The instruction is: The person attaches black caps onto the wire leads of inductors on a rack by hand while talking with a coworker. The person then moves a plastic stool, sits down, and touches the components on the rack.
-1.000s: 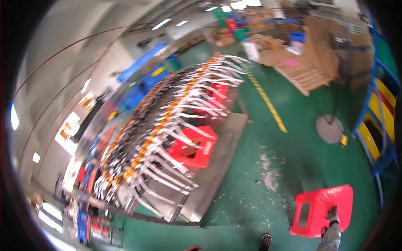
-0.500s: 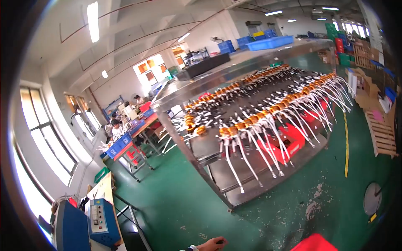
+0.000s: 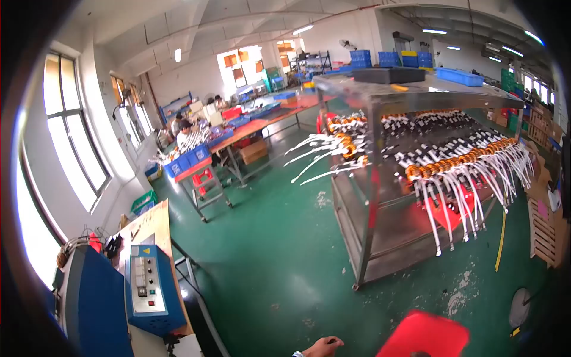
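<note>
My left hand (image 3: pixel 324 347) shows at the bottom edge, a pale band at its wrist. Its fingers are curled together; a small dark patch lies at the fingertips, too small to tell what it is. Right of it, apart from the fingers, stands a red plastic seat (image 3: pixel 428 333), cut off by the frame. My right hand is out of sight. Ahead, a metal rack (image 3: pixel 366 238) carries rows of copper-coloured wound coils (image 3: pixel 464 159) with white leads (image 3: pixel 433 220) hanging over its edge. A red bin (image 3: pixel 446 211) sits on the rack's lower shelf.
At left, a blue machine with a control panel (image 3: pixel 146 285) stands on a wooden bench (image 3: pixel 160 220). Farther back, people sit at an orange-topped table (image 3: pixel 256 126) with blue bins (image 3: pixel 187 162). A black tray (image 3: pixel 389 75) and blue tray (image 3: pixel 459 77) lie on the rack's top. A round-based stand (image 3: pixel 519 306) is at right.
The view has swung left and levelled, so the rack sits farther right and more of the bench and red seat shows. My left hand appears slightly farther right, still curled.
</note>
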The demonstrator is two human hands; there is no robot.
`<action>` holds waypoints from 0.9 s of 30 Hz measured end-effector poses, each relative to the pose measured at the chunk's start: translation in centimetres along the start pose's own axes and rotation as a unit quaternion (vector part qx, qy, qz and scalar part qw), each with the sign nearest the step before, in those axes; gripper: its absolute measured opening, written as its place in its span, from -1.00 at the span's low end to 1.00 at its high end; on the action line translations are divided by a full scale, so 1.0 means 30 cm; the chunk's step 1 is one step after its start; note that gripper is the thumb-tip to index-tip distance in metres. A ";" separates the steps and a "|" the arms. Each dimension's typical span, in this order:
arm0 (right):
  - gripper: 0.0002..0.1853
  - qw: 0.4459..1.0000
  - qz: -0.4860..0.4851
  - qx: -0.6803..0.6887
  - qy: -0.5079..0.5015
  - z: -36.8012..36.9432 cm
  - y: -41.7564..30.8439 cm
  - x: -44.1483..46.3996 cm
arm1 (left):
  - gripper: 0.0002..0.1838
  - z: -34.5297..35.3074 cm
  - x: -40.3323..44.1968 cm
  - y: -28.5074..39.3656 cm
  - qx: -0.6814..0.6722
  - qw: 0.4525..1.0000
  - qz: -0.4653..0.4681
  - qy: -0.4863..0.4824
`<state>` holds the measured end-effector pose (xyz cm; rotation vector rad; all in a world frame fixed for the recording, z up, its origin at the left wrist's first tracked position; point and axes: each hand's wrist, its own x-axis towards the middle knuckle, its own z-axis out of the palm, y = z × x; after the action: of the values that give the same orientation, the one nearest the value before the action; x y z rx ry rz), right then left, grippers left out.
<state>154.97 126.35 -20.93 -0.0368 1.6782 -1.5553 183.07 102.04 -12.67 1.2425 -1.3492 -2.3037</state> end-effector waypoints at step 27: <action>-0.74 0.597 -0.311 -0.320 -0.666 1.648 -0.263 0.287 | -0.78 -0.811 -0.030 0.394 -0.333 0.855 0.110 0.383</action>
<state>173.64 79.68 -13.57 -1.8460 0.7668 -0.6656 199.01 80.57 -8.43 1.3978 -0.3395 -1.5718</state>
